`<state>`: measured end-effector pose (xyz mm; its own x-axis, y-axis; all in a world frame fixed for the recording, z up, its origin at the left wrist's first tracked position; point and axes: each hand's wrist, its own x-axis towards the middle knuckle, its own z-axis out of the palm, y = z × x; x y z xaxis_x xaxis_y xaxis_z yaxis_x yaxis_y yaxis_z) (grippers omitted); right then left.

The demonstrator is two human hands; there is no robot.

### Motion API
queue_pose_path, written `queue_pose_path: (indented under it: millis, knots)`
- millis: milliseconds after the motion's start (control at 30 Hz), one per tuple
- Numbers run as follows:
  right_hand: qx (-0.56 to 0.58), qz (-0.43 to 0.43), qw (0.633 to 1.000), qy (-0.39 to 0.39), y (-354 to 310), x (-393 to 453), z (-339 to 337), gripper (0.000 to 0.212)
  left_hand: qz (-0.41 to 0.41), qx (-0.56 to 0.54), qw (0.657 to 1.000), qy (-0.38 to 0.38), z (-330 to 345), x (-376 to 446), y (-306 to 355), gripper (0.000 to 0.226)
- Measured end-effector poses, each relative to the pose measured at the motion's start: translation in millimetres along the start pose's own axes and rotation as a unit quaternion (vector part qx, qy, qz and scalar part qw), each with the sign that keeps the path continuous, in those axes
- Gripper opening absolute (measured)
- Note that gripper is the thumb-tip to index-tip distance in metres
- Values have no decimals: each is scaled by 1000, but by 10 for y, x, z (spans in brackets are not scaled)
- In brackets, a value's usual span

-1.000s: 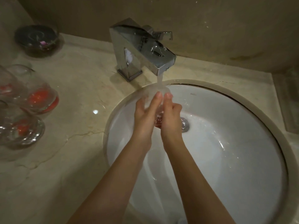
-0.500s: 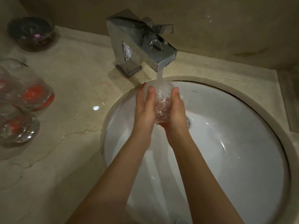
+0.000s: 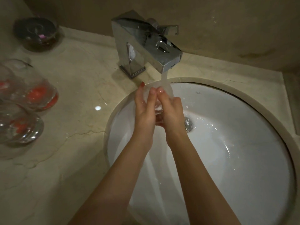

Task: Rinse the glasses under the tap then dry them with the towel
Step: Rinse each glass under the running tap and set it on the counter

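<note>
The square chrome metal tap (image 3: 146, 44) is mirror-glossy; the white ceramic sink (image 3: 227, 159) shines wet; the beige marble table (image 3: 73, 95) is polished, veined.

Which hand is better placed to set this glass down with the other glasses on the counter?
Probably the left hand. Both hands hold the glass under the tap, but the other glasses lie on the counter to the left, so the right hand would have to cross over.
</note>
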<state>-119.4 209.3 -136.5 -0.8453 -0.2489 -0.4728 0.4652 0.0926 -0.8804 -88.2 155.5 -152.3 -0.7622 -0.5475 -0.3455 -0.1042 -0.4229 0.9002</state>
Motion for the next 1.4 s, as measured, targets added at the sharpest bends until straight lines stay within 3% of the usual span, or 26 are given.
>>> queue_pose_path:
  millis: [133, 333, 467, 567, 600, 667, 733, 800, 1000, 1200, 1300, 1400]
  knots:
    - [59, 42, 997, 6, -38, -15, 21, 84, 18, -17, 1000, 6, -21, -6, 13, 71]
    - [-5, 11, 1000, 10, -31, 10, -7, 64, 28, 10, 1000, -6, 28, -21, 58, 45]
    - [39, 34, 999, -2, -7, 32, -27, 85, -5, -3, 1000, -8, -8, 34, 55, 50]
    - [-13, 30, 999, 26, 65, 29, -56, 98, -5, 12, 1000, -15, -22, 1, 57, 56]
    - [-44, 19, 999, 27, 44, 18, -81, 98, -4, 15, 1000, -16, -33, -10, 47, 65]
    - [-98, -9, 995, 15, -29, -19, -131, 74, -8, 13, 1000, -23, -60, -28, 32, 78]
    - [-134, -27, 991, 18, -88, -42, -185, 42, -7, 3, 999, -35, -78, -43, 44, 76]
    - [-164, -41, 985, 20, -121, -57, -192, 34, -3, -7, 999, -36, -70, -49, 85, 68]
    - [-126, -120, 983, 64, -446, -83, -137, 53, -21, -23, 999, -37, -34, -149, 212, 70]
    - [-95, -196, 976, -19, -1121, 100, 105, 62, -34, -16, 999, -25, -69, -222, 262, 65]
    - [-95, -198, 975, -37, -1149, 183, 156, 70, -31, -9, 999, -22, -96, -255, 280, 64]
    - [-93, -202, 975, -27, -1078, 165, 115, 63, -26, -5, 1000, -15, -109, -275, 270, 60]
